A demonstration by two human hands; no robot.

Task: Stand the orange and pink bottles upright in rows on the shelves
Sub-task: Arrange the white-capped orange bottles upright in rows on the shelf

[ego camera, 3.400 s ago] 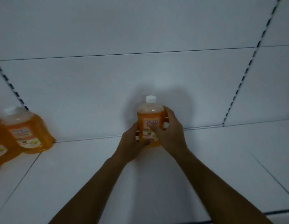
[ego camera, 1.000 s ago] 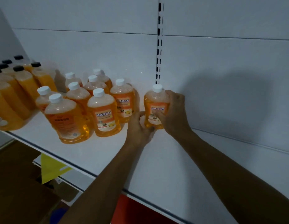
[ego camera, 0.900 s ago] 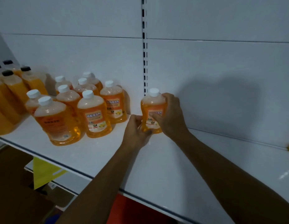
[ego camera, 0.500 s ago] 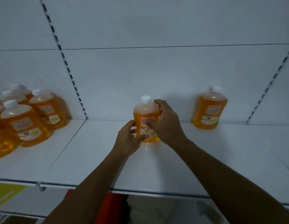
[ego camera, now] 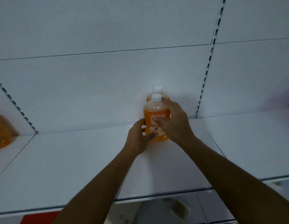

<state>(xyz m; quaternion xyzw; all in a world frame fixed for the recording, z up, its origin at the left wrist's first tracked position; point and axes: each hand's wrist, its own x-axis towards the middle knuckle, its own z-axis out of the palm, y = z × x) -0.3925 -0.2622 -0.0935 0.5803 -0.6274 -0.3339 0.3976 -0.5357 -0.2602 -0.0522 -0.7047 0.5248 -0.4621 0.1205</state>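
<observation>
1. An orange bottle (ego camera: 154, 115) is gripped by the right hand (ego camera: 174, 122), whose fingers are curled over its right side and whose thumb is laid across the label.
2. The bottle's lower left side is held by the left hand (ego camera: 139, 138), with the thumb pressed near the base and the fingers wrapped behind.
3. The bottle is held upright, its white cap (ego camera: 156, 97) on top and its base at or just above the shelf (ego camera: 76, 159); contact cannot be told.
4. A second bottle (ego camera: 157, 90) is stood directly behind the held bottle, against the back panel (ego camera: 92, 86); only its white cap and shoulders are seen.
5. Far left of the held bottle, part of another orange bottle (ego camera: 2, 131) is seen at the frame edge, blurred.
6. A slotted upright (ego camera: 205, 78) is fixed to the panel right of the held bottle, and another (ego camera: 16, 104) well to its left.
7. Below the shelf edge, left of the forearms, a red surface (ego camera: 38, 218) is seen.
</observation>
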